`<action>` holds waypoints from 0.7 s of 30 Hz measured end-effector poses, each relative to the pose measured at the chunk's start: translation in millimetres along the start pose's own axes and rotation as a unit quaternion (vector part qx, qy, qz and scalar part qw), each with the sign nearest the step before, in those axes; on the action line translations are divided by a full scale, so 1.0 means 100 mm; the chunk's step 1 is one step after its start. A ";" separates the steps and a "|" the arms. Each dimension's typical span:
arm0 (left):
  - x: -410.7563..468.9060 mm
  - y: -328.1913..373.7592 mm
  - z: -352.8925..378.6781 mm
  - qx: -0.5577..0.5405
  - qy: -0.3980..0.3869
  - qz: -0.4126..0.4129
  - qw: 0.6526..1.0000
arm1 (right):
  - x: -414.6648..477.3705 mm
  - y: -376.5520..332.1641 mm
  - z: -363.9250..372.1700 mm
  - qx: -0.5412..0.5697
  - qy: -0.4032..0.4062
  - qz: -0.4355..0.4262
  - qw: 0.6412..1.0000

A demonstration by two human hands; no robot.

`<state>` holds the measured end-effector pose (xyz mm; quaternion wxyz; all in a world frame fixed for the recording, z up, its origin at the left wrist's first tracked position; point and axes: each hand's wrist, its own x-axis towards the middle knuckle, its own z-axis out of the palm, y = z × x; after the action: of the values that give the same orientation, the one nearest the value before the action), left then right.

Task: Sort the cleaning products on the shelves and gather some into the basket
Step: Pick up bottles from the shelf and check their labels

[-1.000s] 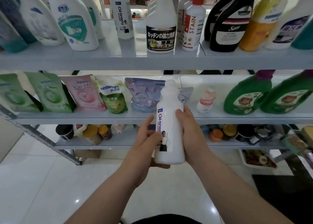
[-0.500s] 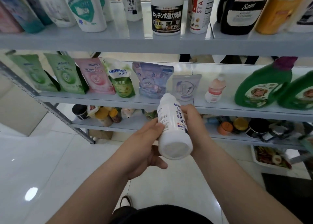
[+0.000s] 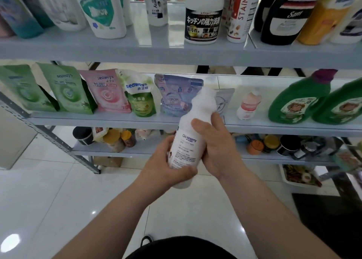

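A white "Oil enemy" bottle (image 3: 189, 141) is held in front of the middle shelf (image 3: 117, 119), tilted with its cap up and slightly right, its printed back label facing me. My left hand (image 3: 166, 164) grips the lower part of the bottle, thumb across the front. Higher up, my right hand (image 3: 217, 147) wraps round the bottle's right side, thumb on the front. A second "Oil enemy" bottle (image 3: 156, 4) stands on the top shelf (image 3: 156, 49). No basket is in view.
The top shelf carries several spray and detergent bottles, among them a Japanese-labelled one (image 3: 203, 17) and a "STAIN" bottle (image 3: 240, 15). Refill pouches (image 3: 109, 92), a small pink bottle (image 3: 248, 104) and green jugs (image 3: 297, 100) line the middle shelf. Jars (image 3: 115, 139) fill the lower shelf. White tile floor below.
The bottle has been turned from bottom-towards-me back to nearly upright, its back label now facing me. Both hands shifted their grip on it. The camera view tipped slightly.
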<state>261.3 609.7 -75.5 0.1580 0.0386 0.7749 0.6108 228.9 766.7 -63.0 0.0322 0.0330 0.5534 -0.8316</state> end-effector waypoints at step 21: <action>0.28 -0.35 -1.62 0.248 -0.089 0.119 0.957 | 0.16 -0.25 0.88 -0.655 0.016 -0.288 0.698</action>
<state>192.4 456.5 -81.2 0.1379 0.2225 0.8746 0.4082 209.3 695.0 -7.3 -0.2047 -0.1440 0.9412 -0.2268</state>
